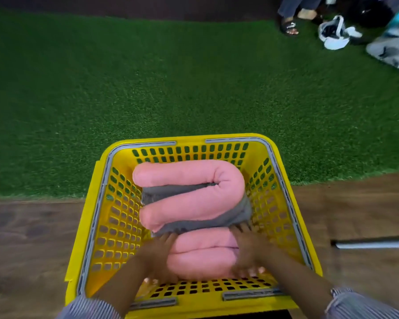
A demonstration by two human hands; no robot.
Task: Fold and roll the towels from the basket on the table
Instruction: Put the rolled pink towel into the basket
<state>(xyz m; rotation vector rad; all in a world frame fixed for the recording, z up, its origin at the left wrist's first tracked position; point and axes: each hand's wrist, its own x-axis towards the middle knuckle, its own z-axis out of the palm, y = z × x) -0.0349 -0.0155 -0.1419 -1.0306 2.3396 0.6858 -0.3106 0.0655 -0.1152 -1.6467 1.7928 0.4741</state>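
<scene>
Wooden table (32,238), yellow basket (88,217), both hands around pink towel (200,256).

Both hands are motion-blurred, so finger positions are not resolved: left hand (158,254), right hand (248,249). The striped shirt sleeves (359,305) are cut off by the bottom edge. The grey folded towel (194,191) is mostly hidden under the pink rolled towel (189,178). The yellow perforated plastic basket (88,226) is clipped at its near rim. The grey metal bar (373,245) is cut by the right edge. The sandalled foot (288,25) is cropped at the top.
</scene>
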